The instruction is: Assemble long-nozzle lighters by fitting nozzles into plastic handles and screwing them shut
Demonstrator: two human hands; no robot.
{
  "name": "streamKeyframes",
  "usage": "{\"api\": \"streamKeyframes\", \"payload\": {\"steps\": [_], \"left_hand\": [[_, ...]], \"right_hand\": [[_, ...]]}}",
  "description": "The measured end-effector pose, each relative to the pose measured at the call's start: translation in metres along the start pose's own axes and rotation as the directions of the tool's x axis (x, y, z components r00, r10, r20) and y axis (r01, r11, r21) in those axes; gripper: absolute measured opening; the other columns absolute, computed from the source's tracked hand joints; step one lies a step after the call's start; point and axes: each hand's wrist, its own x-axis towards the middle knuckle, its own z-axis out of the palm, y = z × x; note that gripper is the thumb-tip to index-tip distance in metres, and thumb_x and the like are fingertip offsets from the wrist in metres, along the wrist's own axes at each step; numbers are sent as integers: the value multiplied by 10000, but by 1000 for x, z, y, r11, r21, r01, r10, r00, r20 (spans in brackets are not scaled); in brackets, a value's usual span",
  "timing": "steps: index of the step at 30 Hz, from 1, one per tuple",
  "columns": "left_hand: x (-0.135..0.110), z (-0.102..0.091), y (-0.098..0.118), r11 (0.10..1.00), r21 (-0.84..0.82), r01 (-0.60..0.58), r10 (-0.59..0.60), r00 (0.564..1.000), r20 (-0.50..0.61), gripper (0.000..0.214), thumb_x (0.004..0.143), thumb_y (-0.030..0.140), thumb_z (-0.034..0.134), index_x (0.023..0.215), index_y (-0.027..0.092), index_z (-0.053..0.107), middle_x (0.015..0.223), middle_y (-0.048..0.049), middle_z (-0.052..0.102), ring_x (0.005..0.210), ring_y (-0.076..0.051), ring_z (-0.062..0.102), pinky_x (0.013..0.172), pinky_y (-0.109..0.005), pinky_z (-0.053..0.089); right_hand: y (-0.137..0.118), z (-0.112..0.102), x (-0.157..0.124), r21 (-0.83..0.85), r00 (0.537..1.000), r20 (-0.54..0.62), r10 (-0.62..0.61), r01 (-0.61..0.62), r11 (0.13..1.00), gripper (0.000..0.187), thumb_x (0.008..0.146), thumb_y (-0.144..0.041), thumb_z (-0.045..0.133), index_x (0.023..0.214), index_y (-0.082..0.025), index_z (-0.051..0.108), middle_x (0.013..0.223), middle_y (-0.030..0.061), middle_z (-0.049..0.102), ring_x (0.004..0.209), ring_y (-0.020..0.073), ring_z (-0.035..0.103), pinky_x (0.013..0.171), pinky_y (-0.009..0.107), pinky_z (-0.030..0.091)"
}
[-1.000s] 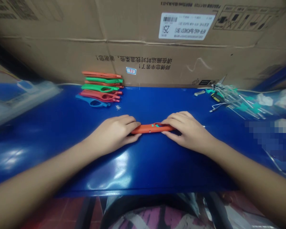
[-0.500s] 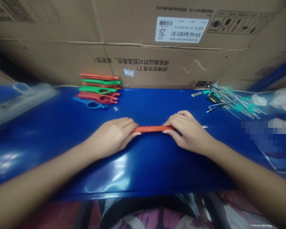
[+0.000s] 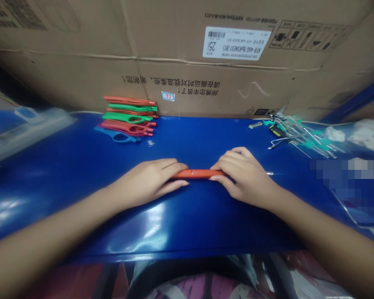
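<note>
Both my hands meet over the blue table at an orange plastic lighter casing [image 3: 197, 173], held level from side to side. My left hand [image 3: 157, 176] has its fingers around the left end, the thumb a little below the casing. My right hand [image 3: 241, 172] pinches the right part between thumb and fingers and hides much of it. Beyond that hand, a short metal tip [image 3: 269, 173] sticks out in line with the casing. A stack of orange, green, red and blue casings [image 3: 129, 118] lies behind my left hand, with several small screws [image 3: 151, 143] beside it.
Metal rods with green parts [image 3: 311, 139] lie in a heap at the back right, near a yellow-and-black tool [image 3: 276, 131]. A large cardboard sheet [image 3: 174, 37] stands along the table's back. A clear plastic container [image 3: 34, 128] is at the far left.
My left thumb has dropped slightly away from the casing, and the left fingers have slid a little rightward. My right hand keeps its pinch. The view has shifted slightly.
</note>
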Motion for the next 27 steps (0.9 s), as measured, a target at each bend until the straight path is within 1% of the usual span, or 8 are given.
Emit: {"api": "streamKeyframes", "payload": {"steps": [4, 7, 11, 13, 16, 19, 22, 27], "left_hand": [[1, 1, 5, 978, -198, 69, -62, 997, 44, 297, 1054, 387, 421, 1037, 183, 637, 935, -40, 663, 839, -167, 642, 748, -265, 477], [4, 1, 12, 903, -391, 176, -158, 984, 77, 334, 1039, 396, 433, 880, 170, 620, 807, -20, 648, 708, -140, 606, 661, -250, 455], [7, 3, 14, 531, -722, 443, -267, 896, 354, 461, 1013, 539, 417, 790, 166, 573, 621, 16, 596, 471, -100, 488, 458, -216, 387], [7, 2, 13, 460, -755, 467, -264, 884, 386, 479, 1016, 558, 400, 822, 163, 589, 586, 28, 577, 441, -93, 459, 434, -209, 371], [5, -1, 12, 691, -652, 312, -235, 950, 206, 393, 1037, 484, 416, 1033, 177, 661, 745, -1, 672, 597, -116, 591, 580, -222, 479], [1, 1, 9, 922, -379, 77, -83, 997, 0, 346, 1015, 423, 511, 1266, 216, 625, 1081, -58, 710, 926, -175, 677, 828, -271, 525], [-2, 7, 5, 984, -176, -28, 22, 999, -34, 366, 1019, 411, 516, 1306, 204, 606, 1037, -61, 703, 902, -177, 683, 795, -263, 525], [-5, 11, 6, 987, -41, -158, 157, 987, -31, 332, 1039, 402, 480, 1182, 162, 659, 920, -53, 715, 782, -175, 694, 696, -267, 512]], "right_hand": [[-5, -2, 0, -43, 998, -3, -60, 60, 997, 220, 1019, -282, 518, 1009, -145, 690, 892, 51, 723, 844, 201, 607, 927, 415, 376], [-7, -2, 1, -60, 996, 22, -81, 82, 995, 313, 1019, -368, 529, 1189, -141, 661, 1057, 81, 737, 953, 229, 621, 938, 428, 384], [-13, 1, 1, -40, 988, 57, -141, 144, 989, 476, 1010, -463, 527, 1340, -127, 591, 1181, 112, 722, 1004, 234, 634, 905, 403, 430], [-15, 3, 0, -43, 991, 36, -132, 133, 990, 458, 1026, -432, 506, 1345, -114, 590, 1172, 121, 728, 993, 225, 650, 862, 386, 456], [-16, 5, -1, -29, 997, -2, -75, 75, 997, 420, 1044, -393, 473, 1322, -111, 614, 1157, 124, 732, 996, 221, 672, 815, 372, 487], [-16, 6, -3, -1, 999, 12, -45, 45, 999, 395, 1058, -365, 435, 1308, -132, 633, 1158, 123, 731, 999, 212, 686, 801, 359, 521], [-16, 7, -4, 27, 996, 44, -74, 72, 997, 384, 1053, -348, 443, 1304, -132, 638, 1192, 127, 724, 1006, 219, 699, 792, 368, 546], [-18, 7, -4, 113, 985, -21, -169, 170, 979, 298, 1043, -264, 472, 1197, -115, 679, 1163, 95, 758, 1010, 202, 721, 844, 356, 559]]}}
